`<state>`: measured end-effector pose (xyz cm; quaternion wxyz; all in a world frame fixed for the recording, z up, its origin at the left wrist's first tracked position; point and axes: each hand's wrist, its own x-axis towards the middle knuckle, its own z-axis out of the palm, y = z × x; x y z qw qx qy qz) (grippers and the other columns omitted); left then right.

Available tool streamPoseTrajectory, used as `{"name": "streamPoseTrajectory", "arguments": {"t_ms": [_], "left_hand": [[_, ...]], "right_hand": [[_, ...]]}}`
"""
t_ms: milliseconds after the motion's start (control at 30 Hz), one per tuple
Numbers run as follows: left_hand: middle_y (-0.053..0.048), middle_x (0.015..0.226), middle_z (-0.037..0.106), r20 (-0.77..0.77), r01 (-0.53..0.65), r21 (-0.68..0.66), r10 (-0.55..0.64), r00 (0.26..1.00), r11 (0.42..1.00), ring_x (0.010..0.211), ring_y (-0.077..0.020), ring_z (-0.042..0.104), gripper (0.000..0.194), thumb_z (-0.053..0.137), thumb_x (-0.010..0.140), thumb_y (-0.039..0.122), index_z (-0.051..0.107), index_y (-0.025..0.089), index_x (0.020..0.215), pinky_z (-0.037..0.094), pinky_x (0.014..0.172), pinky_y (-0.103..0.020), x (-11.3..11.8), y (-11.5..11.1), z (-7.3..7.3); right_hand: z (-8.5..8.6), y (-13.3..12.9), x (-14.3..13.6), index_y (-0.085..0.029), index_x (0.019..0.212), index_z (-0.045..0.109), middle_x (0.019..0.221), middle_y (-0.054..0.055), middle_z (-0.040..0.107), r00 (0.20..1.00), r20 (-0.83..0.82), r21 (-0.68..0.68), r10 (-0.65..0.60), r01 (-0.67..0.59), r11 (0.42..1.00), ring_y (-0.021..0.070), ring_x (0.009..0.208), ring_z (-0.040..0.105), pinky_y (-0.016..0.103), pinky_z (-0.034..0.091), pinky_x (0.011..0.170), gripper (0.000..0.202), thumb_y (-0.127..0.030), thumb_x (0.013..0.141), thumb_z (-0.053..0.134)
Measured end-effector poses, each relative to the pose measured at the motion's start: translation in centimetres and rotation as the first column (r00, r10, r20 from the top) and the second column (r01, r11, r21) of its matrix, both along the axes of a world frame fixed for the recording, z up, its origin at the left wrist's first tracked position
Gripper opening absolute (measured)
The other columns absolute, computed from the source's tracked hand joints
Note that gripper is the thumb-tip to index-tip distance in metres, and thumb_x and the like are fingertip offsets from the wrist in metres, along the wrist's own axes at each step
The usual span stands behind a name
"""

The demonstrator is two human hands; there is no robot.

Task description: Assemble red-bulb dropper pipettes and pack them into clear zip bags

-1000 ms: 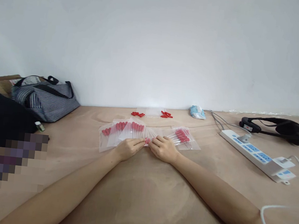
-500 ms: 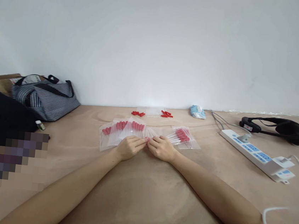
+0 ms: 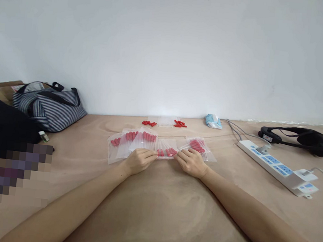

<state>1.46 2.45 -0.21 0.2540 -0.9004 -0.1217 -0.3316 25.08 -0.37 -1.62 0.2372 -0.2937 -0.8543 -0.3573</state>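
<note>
A clear zip bag [image 3: 166,144] holding several thin clear sticks with red bulb ends [image 3: 171,152], like droppers, lies on the table between my hands. My left hand [image 3: 140,161] pinches the near left corner of its edge. At the right end of that same edge, the fingers of my right hand [image 3: 190,162] are closed on the bag. Filled clear bags [image 3: 145,140] with red ends showing overlap on the left, partly behind my left hand. Another filled bag [image 3: 200,146] lies just beyond my right hand.
Loose red-ended sticks [image 3: 149,123] and more red ends [image 3: 180,123] lie near the wall. A blue packet [image 3: 213,121], a white power strip [image 3: 275,165] and a black headset [image 3: 300,139] are on the right. A striped bag [image 3: 56,108] and a small bottle [image 3: 43,136] are on the left.
My right hand has slid right along the bag's near edge, away from my left hand, uncovering the red ends. My left hand stays almost where it was.
</note>
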Motion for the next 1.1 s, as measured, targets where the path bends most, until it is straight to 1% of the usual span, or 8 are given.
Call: {"name": "streamPoseTrajectory", "arguments": {"t_ms": [267,400,467,567,700,800,967,1100], "left_hand": [[-0.002,0.081,0.068,0.017,-0.002,-0.149,0.004,1.000,0.989,0.070,-0.0118,0.064,0.021,0.042,0.086,0.017,0.062,0.018,0.082,0.052,0.064,-0.024,-0.5,0.3,-0.5],[-0.008,0.100,0.063,0.087,-0.070,-0.319,0.103,0.991,0.945,0.094,-0.0191,0.058,0.024,0.052,0.081,0.032,0.059,0.016,0.098,0.047,0.083,-0.035,-0.5,0.3,0.3],[-0.009,0.106,0.059,0.134,-0.213,-0.454,0.303,0.944,0.865,0.101,-0.0217,0.053,0.029,0.053,0.078,0.034,0.057,0.016,0.101,0.042,0.089,-0.038,-0.6,0.8,1.1],[-0.009,0.100,0.060,0.097,-0.448,-0.641,0.645,0.758,0.623,0.099,-0.0238,0.053,0.026,0.055,0.074,0.031,0.057,0.016,0.095,0.040,0.089,-0.038,-0.9,2.7,2.3],[-0.014,0.090,0.061,0.018,-0.527,-0.743,0.800,0.600,0.412,0.089,-0.0287,0.057,0.044,0.063,0.065,0.037,0.051,0.011,0.098,0.043,0.077,-0.039,-1.1,6.0,3.4],[-0.016,0.089,0.062,-0.046,-0.521,-0.804,0.844,0.534,0.286,0.087,-0.0314,0.057,0.058,0.071,0.052,0.041,0.049,0.011,0.097,0.043,0.071,-0.038,-1.0,7.6,4.0],[-0.008,0.065,0.062,-0.089,-0.416,-0.892,0.835,0.544,0.176,0.073,-0.0289,0.060,0.038,0.077,0.040,0.032,0.054,0.015,0.064,0.043,0.059,-0.031,-1.0,8.5,4.1],[-0.001,0.048,0.054,0.037,-0.210,-0.952,0.767,0.640,0.221,0.053,-0.0199,0.058,0.027,0.070,0.052,0.033,0.050,0.015,0.053,0.042,0.047,-0.025,-1.1,7.9,3.7]], "right_hand": [[-0.4,0.3,0.5,-0.015,0.064,0.054,0.059,0.004,0.052,0.995,-0.048,-0.043,-0.083,0.080,0.996,0.0129,0.060,0.042,0.028,0.020,0.054,0.030,-0.022,0.088,0.039],[0.3,0.3,0.1,-0.015,0.073,0.057,0.071,0.006,0.057,0.994,-0.038,-0.122,-0.107,0.102,0.987,0.0151,0.069,0.045,0.028,0.024,0.055,0.025,-0.030,0.086,0.042],[0.5,0.2,-0.5,-0.015,0.085,0.058,0.082,0.006,0.059,0.995,-0.042,-0.147,-0.089,0.082,0.986,0.0153,0.074,0.046,0.027,0.026,0.056,0.022,-0.031,0.085,0.042],[0.4,0.5,-1.8,-0.018,0.088,0.059,0.085,0.003,0.060,0.998,-0.012,-0.174,-0.062,0.059,0.983,0.0137,0.073,0.047,0.027,0.025,0.054,0.019,-0.024,0.086,0.041],[0.2,1.6,-2.8,-0.017,0.081,0.060,0.078,0.004,0.061,0.994,0.048,-0.231,-0.102,0.111,0.967,0.0135,0.070,0.048,0.027,0.025,0.052,0.021,-0.018,0.085,0.040],[0.2,2.8,-2.6,-0.016,0.082,0.061,0.081,0.006,0.062,0.983,0.044,-0.266,-0.176,0.181,0.947,0.0147,0.073,0.049,0.027,0.027,0.054,0.021,-0.017,0.085,0.041],[0.4,3.8,-1.8,-0.017,0.076,0.062,0.082,0.006,0.062,0.953,-0.019,-0.353,-0.301,0.275,0.894,0.0161,0.074,0.049,0.026,0.030,0.055,0.024,-0.024,0.085,0.041],[0.2,3.0,-1.6,-0.017,0.080,0.063,0.082,0.007,0.062,0.950,-0.166,-0.365,-0.264,0.189,0.912,0.0171,0.077,0.051,0.027,0.034,0.060,0.025,-0.030,0.084,0.042]]}}
